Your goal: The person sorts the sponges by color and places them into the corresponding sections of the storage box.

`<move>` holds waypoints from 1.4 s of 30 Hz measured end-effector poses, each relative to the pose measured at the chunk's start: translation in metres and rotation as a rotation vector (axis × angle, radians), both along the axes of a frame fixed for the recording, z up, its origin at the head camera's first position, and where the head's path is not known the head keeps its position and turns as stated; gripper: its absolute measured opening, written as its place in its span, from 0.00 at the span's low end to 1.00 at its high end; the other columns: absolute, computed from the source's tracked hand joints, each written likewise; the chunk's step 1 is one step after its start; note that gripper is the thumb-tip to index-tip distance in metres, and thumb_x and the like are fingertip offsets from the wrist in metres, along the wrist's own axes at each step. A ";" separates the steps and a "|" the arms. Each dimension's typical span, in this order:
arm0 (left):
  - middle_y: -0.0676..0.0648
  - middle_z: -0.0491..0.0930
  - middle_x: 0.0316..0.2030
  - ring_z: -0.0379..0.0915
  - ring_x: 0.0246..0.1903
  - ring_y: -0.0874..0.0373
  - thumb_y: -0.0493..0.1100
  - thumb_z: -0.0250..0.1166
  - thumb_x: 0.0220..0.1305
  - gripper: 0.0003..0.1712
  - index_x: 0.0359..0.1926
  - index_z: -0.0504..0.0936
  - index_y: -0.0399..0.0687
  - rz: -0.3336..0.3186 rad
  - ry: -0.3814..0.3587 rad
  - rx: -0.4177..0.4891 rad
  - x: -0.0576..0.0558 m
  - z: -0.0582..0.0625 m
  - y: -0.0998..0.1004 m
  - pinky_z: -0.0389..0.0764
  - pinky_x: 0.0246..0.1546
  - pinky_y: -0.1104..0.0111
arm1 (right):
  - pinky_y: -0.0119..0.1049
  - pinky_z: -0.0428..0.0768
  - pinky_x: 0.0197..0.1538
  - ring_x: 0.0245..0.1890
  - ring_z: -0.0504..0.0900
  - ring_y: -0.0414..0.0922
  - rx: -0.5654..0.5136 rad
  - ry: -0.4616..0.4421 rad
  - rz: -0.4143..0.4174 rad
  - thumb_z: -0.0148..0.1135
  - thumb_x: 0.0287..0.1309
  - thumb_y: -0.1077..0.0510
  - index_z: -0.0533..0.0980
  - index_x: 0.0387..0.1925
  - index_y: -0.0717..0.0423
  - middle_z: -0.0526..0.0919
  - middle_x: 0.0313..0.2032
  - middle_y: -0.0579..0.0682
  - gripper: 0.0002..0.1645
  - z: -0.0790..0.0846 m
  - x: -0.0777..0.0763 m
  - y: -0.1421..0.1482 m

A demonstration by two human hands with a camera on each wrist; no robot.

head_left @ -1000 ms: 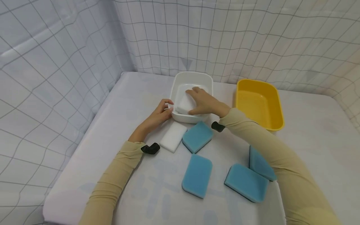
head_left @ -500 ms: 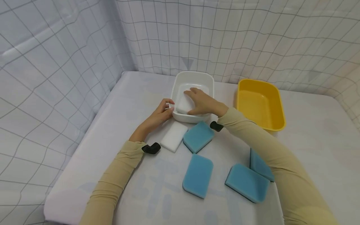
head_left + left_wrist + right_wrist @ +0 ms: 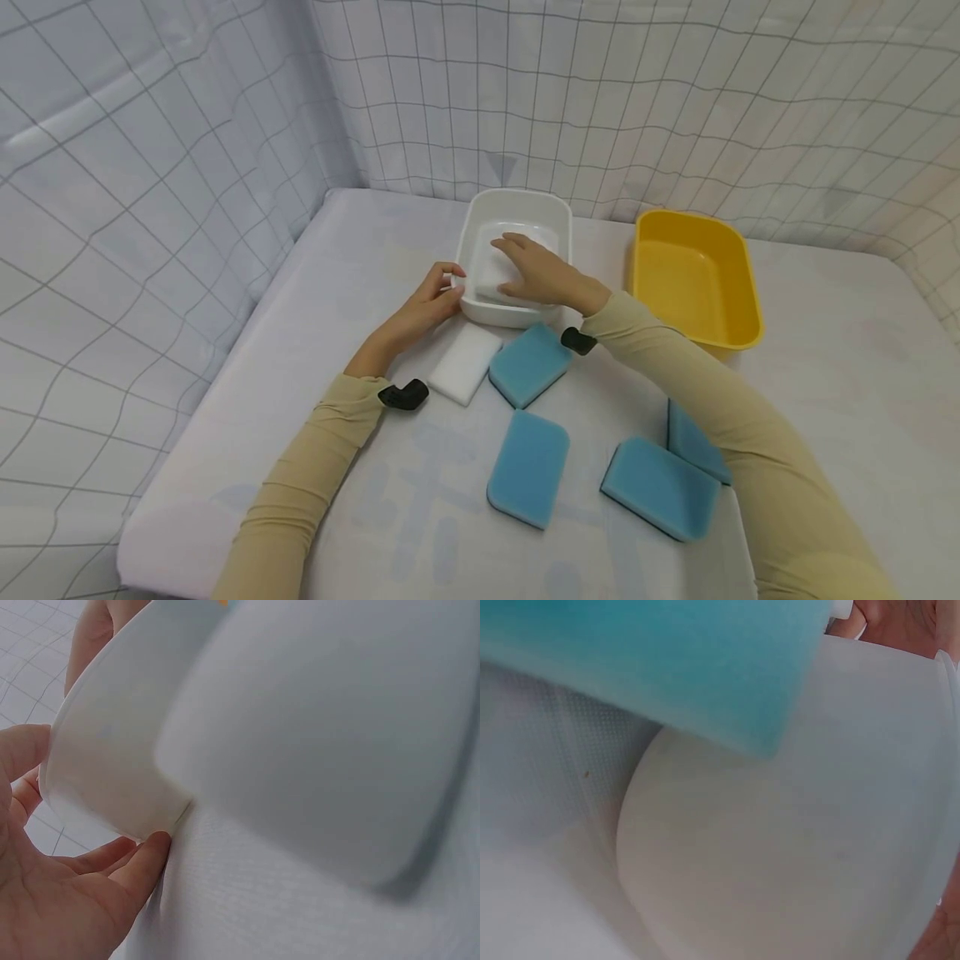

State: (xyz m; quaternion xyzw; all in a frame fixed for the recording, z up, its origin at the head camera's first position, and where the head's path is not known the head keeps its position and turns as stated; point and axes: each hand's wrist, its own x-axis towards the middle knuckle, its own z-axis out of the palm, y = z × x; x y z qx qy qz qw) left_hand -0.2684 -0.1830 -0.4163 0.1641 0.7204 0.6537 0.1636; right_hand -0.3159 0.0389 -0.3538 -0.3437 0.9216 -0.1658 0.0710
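A white plastic basin [image 3: 517, 204] stands at the back of the table. My left hand [image 3: 423, 304] grips its left rim, thumb over the edge; in the left wrist view its fingertips reach below the wall. Inside the basin lies a white sponge [image 3: 489, 288], hard to make out against the white. My right hand [image 3: 547, 273] reaches over it with fingers and thumb spread apart, partly covering it. A second white sponge [image 3: 465, 363] lies in front of the basin, and a blue sponge [image 3: 529, 365] lies beside that one.
A yellow basin [image 3: 690, 283] stands to the right. Nearer me lie more blue sponges, one in the middle [image 3: 528, 468] and one further right [image 3: 662, 489]; another blue sponge [image 3: 693, 442] is partly behind my right sleeve. A grid-patterned curtain [image 3: 450, 100] rises behind the table.
The white sponge in the basin has settled lower and flatter under my right hand, whose thumb has lifted slightly. My left hand stays on the rim.
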 end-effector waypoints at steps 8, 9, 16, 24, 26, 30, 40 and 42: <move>0.36 0.56 0.60 0.61 0.61 0.45 0.45 0.46 0.72 0.16 0.57 0.53 0.53 0.005 0.009 -0.006 0.000 0.001 0.002 0.60 0.67 0.52 | 0.47 0.66 0.66 0.63 0.67 0.56 -0.251 0.166 -0.012 0.59 0.60 0.56 0.63 0.62 0.64 0.66 0.63 0.62 0.32 0.000 0.007 0.014; 0.37 0.56 0.60 0.61 0.61 0.46 0.45 0.46 0.72 0.16 0.57 0.53 0.53 0.007 0.007 -0.006 0.000 0.001 0.001 0.60 0.67 0.52 | 0.47 0.67 0.65 0.63 0.68 0.56 -0.298 0.184 -0.014 0.59 0.60 0.57 0.64 0.61 0.64 0.66 0.62 0.62 0.31 0.000 0.008 0.016; 0.37 0.57 0.59 0.62 0.60 0.47 0.45 0.45 0.73 0.16 0.57 0.53 0.52 0.029 -0.015 -0.010 0.003 0.002 0.000 0.60 0.66 0.55 | 0.47 0.67 0.64 0.60 0.68 0.54 -0.523 0.261 -0.074 0.59 0.58 0.61 0.67 0.57 0.66 0.68 0.58 0.62 0.26 -0.004 0.022 0.035; 0.37 0.56 0.59 0.60 0.61 0.47 0.46 0.46 0.73 0.17 0.56 0.52 0.52 0.031 -0.024 -0.016 0.004 0.004 0.001 0.57 0.68 0.53 | 0.52 0.63 0.65 0.60 0.64 0.57 -0.591 0.145 -0.199 0.58 0.55 0.62 0.70 0.50 0.67 0.67 0.56 0.65 0.21 -0.015 0.042 0.051; 0.37 0.57 0.59 0.61 0.61 0.47 0.47 0.46 0.73 0.16 0.56 0.53 0.53 0.030 -0.021 -0.021 0.004 0.003 0.001 0.57 0.68 0.53 | 0.53 0.61 0.65 0.61 0.62 0.58 -0.590 0.111 -0.225 0.58 0.56 0.62 0.70 0.50 0.68 0.65 0.56 0.66 0.21 -0.019 0.046 0.055; 0.37 0.56 0.60 0.61 0.61 0.48 0.47 0.46 0.73 0.17 0.57 0.53 0.54 0.023 -0.008 -0.037 0.005 0.004 -0.002 0.59 0.67 0.54 | 0.54 0.61 0.66 0.61 0.60 0.57 -0.550 0.020 -0.270 0.57 0.58 0.60 0.69 0.53 0.67 0.61 0.59 0.65 0.23 -0.024 0.048 0.059; 0.35 0.51 0.64 0.56 0.65 0.43 0.49 0.46 0.73 0.22 0.60 0.50 0.50 -0.018 -0.010 -0.041 0.016 0.001 -0.005 0.56 0.68 0.49 | 0.50 0.73 0.61 0.54 0.70 0.58 -0.519 -0.179 -0.284 0.55 0.62 0.57 0.66 0.56 0.65 0.65 0.59 0.66 0.24 -0.039 0.058 0.063; 0.35 0.51 0.65 0.56 0.66 0.42 0.49 0.46 0.73 0.22 0.61 0.50 0.51 -0.014 0.007 -0.041 0.015 0.005 -0.003 0.56 0.68 0.49 | 0.45 0.78 0.51 0.45 0.74 0.55 -0.490 -0.177 -0.277 0.54 0.62 0.56 0.66 0.56 0.63 0.72 0.52 0.65 0.24 -0.035 0.057 0.063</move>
